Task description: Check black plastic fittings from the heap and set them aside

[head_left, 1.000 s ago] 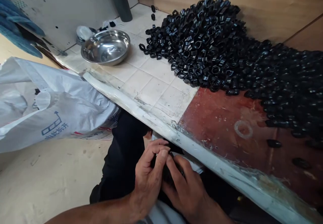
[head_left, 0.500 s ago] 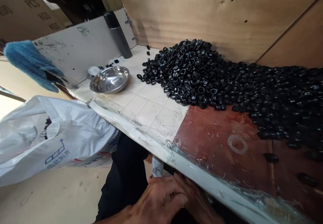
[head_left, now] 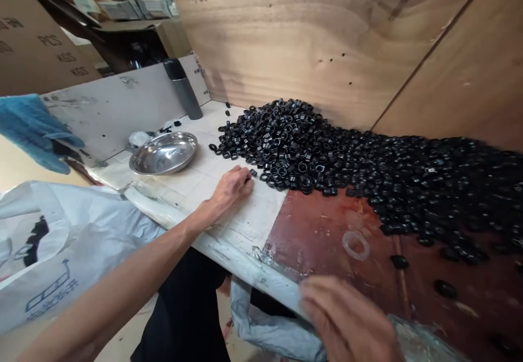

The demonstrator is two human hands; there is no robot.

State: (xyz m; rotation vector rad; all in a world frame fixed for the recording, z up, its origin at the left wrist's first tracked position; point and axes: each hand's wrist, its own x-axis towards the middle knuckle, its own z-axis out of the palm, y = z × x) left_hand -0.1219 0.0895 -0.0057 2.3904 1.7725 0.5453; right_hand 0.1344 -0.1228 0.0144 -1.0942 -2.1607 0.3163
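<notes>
My left hand (head_left: 233, 185) reaches across the white tiled part of the bench, its fingers pinched at a small black ring (head_left: 253, 173) beside the heap. The large heap of black plastic rings (head_left: 286, 139) spreads along the back of the bench to the right. My right hand (head_left: 347, 318) is over the front edge, near the reddish-brown board (head_left: 318, 231); motion blurs it, and whether its fingers hold anything cannot be made out.
A shallow steel bowl (head_left: 163, 154) sits at the left, with a dark flask (head_left: 183, 90) behind it. A white woven sack (head_left: 81, 242) stands left of the bench. A blue cloth (head_left: 32, 128) hangs over the side panel. Wooden boards (head_left: 306, 41) wall the back.
Both hands were together below the bench edge. My left hand has moved up and forward to the heap's near edge; my right hand has moved right, over the bench edge. The view has shifted.
</notes>
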